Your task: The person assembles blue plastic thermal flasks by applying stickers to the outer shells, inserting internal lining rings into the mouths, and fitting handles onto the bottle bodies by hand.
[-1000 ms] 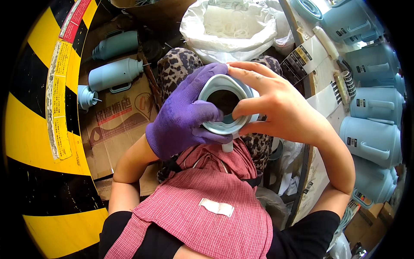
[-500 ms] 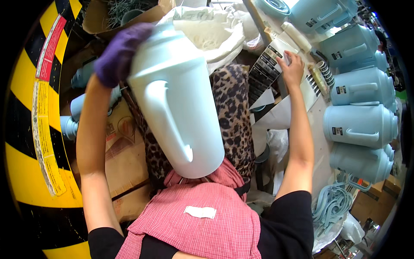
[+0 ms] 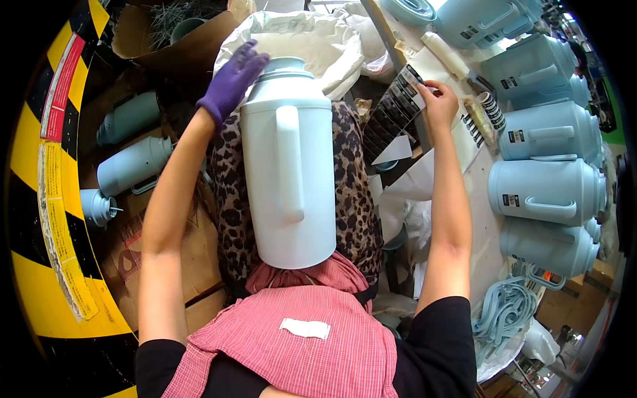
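Observation:
A pale blue flask body with a side handle (image 3: pixel 308 232) lies across my lap on leopard-print cloth (image 3: pixel 233 192), its neck pointing away from me. My left hand (image 3: pixel 229 86), in a purple glove, is open beside the flask's neck, fingers stretched out. Off to the right, the fingertips of my bare right hand (image 3: pixel 440 105) are pinched at the upper edge of a sheet of black labels (image 3: pixel 391 109). The sheet slants down over the table's edge. No label shows on the side of this flask that faces up.
Several labelled blue flasks (image 3: pixel 541 189) lie along the right table. Blue straps (image 3: pixel 507 312) are heaped nearer me. A white sack (image 3: pixel 332 46) stands ahead, beside a cardboard box (image 3: pixel 139 40). More flasks (image 3: pixel 133 162) lie at left near a yellow-black striped edge (image 3: pixel 50 265).
The flask has swung from a tilt to lying straight on my lap. My left hand has loosened from its neck. My right fingers have closed at the label sheet's edge.

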The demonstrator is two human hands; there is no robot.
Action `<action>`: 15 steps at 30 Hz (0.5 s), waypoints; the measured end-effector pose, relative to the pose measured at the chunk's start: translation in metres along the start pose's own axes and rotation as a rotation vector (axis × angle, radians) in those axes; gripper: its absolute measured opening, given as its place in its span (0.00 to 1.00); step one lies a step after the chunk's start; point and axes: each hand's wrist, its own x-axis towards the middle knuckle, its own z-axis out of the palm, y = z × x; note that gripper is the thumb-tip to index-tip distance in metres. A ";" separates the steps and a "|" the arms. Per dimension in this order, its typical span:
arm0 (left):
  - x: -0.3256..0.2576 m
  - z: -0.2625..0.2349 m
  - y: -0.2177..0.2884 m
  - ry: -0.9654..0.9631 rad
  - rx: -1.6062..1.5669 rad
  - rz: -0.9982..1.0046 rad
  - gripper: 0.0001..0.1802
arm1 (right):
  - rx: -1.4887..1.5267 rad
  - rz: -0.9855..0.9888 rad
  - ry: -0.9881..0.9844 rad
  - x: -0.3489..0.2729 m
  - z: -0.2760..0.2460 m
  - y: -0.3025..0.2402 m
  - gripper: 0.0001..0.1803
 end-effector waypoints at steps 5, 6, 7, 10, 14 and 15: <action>-0.117 0.011 0.084 0.459 -0.360 -0.148 0.28 | 0.170 -0.197 -0.070 -0.104 -0.046 -0.079 0.04; -0.143 0.021 0.098 0.468 -0.311 -0.108 0.27 | 0.217 -0.223 -0.082 -0.121 -0.053 -0.091 0.05; -0.168 0.027 0.110 0.438 -0.217 -0.095 0.26 | 0.193 -0.114 -0.125 -0.129 -0.058 -0.098 0.06; -0.211 0.051 0.120 0.408 -0.080 -0.053 0.24 | 0.073 -0.328 0.075 -0.111 -0.045 -0.091 0.11; -0.229 0.061 0.115 0.468 -0.156 -0.101 0.22 | -0.416 -0.439 0.235 -0.032 0.006 -0.035 0.17; -0.232 0.058 0.115 0.482 -0.163 -0.147 0.22 | -0.519 -0.326 0.155 -0.022 0.015 -0.023 0.17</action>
